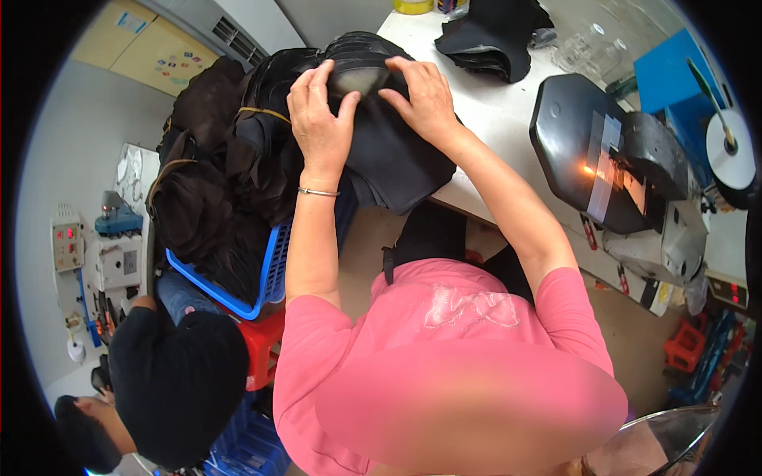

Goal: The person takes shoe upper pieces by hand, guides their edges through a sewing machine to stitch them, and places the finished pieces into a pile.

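Note:
My left hand [321, 119] rests on a thick stack of black sheets [405, 170], its thumb spread away from the fingers. Across from it, my right hand [425, 99] touches the stack's right side, fingers bent and thumb apart. A blurred pale grey patch [359, 79] shows on the black surface between the two thumbs; I cannot tell what it is. Layered curved edges of the sheets fan out beyond the fingers. The stack's lower part hangs past the table's edge toward me.
Bundles of dark cut pieces [202, 190] tied with bands fill a blue basket [274, 266] on a red stool [262, 349]. More black pieces [488, 40] lie on the white table [476, 111], near a black machine [579, 143] with a lit spot. A co-worker in black [178, 381] sits at left.

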### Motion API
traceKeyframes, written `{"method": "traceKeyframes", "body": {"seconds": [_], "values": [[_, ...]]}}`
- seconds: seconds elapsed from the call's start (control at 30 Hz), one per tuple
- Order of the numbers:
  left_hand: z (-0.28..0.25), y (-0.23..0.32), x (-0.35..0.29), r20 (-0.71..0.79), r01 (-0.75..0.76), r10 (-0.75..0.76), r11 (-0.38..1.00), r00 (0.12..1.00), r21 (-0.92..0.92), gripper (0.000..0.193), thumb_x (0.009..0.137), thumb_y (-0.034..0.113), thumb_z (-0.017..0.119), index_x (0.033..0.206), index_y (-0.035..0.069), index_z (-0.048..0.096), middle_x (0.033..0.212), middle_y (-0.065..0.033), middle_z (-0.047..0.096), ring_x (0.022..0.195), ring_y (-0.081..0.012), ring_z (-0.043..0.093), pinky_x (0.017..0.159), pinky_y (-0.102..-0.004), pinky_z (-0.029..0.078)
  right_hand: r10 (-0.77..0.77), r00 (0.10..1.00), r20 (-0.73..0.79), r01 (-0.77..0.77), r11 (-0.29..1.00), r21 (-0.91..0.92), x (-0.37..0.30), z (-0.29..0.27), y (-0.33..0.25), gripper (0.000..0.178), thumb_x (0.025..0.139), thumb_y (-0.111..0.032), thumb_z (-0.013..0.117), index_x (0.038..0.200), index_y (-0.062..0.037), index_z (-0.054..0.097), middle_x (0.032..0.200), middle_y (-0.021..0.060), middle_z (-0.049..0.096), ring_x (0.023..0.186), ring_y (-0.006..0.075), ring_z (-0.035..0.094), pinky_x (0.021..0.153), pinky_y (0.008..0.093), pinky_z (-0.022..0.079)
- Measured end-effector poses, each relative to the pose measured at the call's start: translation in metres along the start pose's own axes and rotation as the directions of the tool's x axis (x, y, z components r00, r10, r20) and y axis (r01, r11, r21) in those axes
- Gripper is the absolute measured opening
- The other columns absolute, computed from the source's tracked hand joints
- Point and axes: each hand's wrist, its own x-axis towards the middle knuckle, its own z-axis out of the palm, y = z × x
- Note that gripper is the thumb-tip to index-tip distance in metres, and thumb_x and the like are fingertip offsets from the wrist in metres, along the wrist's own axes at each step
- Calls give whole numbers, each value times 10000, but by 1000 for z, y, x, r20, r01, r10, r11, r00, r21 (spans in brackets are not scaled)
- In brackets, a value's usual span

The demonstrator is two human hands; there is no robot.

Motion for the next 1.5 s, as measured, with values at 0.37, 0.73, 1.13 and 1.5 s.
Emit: {"method": "traceKeyframes", "body": {"seconds": [0.37,0.73,1.13,1.5], "values": [[-6,0,1,85,-114,102,984,991,140,709,741,164,872,1387,114,582,1263,-127,550,1147,-309,582,952,-397,505,101,991,87,-102,995,2,24,-7,6,287,860,-274,759,1093,-122,685,1101,33,687,1071,289,601,899,425,475],[-84,84,50,57,-183,331,648,942,-739,298,703,-25,868,922,49,680,874,-57,711,864,-216,676,962,-434,503,308,949,-71,-275,915,297,-85,-188,-78,532,852,-74,802,1336,-44,584,1142,72,695,1068,165,667,935,313,522],[63,211,56,24,-648,754,580,656,-494,371,789,84,781,1146,128,687,1112,-62,693,1064,-283,644,947,-391,498,767,529,363,-380,-169,909,-155,-228,-68,227,1035,-200,623,1117,4,679,1021,40,733,880,96,693,773,268,569],[71,246,25,418,-602,779,627,468,-495,324,944,201,667,1256,114,682,1286,-57,687,1208,-258,610,1013,-399,466,754,545,366,-514,-44,856,-175,-253,-76,254,1054,-190,596,1191,17,652,1021,25,716,912,62,665,813,237,559]]}}
